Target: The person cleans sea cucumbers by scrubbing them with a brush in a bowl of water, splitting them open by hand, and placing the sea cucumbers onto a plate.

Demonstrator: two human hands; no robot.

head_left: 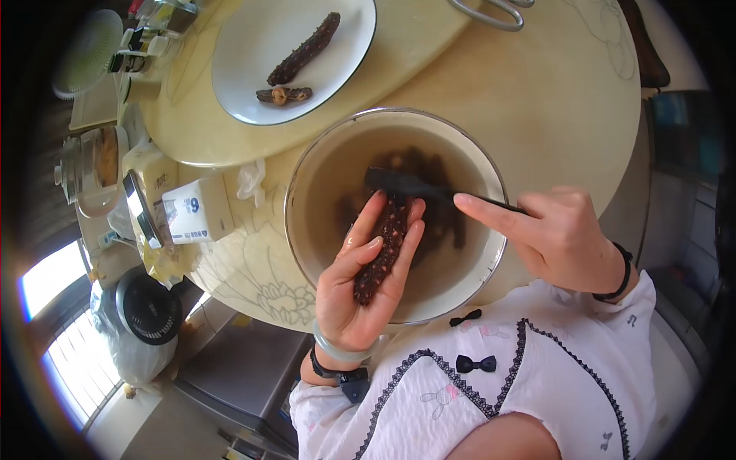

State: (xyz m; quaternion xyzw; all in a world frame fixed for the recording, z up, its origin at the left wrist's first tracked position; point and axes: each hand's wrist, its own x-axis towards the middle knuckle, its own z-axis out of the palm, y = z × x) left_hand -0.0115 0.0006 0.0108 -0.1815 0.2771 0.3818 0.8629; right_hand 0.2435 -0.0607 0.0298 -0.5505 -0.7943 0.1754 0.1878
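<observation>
My left hand point(364, 284) is palm up over the near part of a white basin point(300, 253), cradling a dark, bumpy sea cucumber point(382, 257) between thumb and fingers. My right hand point(556, 234), at the basin's right edge, grips a dark-handled tool point(422, 186), index finger stretched along it. The tool's broad dark end is at the sea cucumber's far tip; whether they touch is unclear. Cloudy water fills the basin, with several blurred dark pieces point(448, 226) under it. Beyond, a white plate point(245, 46) bears a long sea cucumber point(307, 50) and a short piece point(284, 96).
Metal scissors handles point(494, 11) lie at the table's far side. To the left are a white tissue pack point(197, 211), a phone point(142, 208), a crumpled tissue point(251, 181), a glass container point(100, 165) and small jars point(159, 46).
</observation>
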